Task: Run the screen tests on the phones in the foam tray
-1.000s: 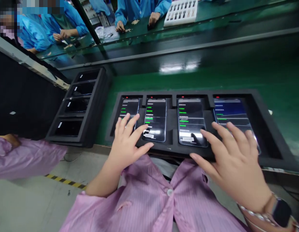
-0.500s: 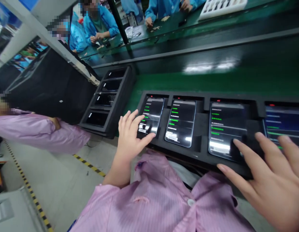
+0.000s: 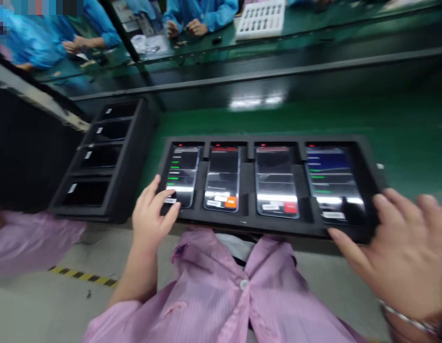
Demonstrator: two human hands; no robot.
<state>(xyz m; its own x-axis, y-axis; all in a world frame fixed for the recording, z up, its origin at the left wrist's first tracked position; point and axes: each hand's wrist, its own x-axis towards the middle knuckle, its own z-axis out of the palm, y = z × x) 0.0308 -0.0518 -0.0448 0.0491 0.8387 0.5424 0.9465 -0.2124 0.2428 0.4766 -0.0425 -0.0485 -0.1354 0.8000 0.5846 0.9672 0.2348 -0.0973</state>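
A black foam tray (image 3: 249,224) lies on the green bench with several lit phones side by side in its slots. My left hand (image 3: 151,219) is at the tray's near left corner, fingers loosely spread, a fingertip on the lower edge of the leftmost phone (image 3: 181,175). My right hand (image 3: 403,247) hovers open at the tray's near right corner, fingers spread beside the rightmost phone (image 3: 331,181). The two middle phones (image 3: 223,177) (image 3: 276,180) show orange and red buttons near their lower edges. Neither hand holds anything.
A second black tray (image 3: 131,157) with several dark phones stands to the left. A green conveyor belt (image 3: 385,114) runs behind. People in blue coats (image 3: 203,12) work across the line beside a white tray (image 3: 260,19). A pink sleeve (image 3: 28,238) shows at left.
My left hand has slid back toward the near left corner of the tray. My right hand has moved right, off the third phone. The middle phones' screens now show coloured buttons.
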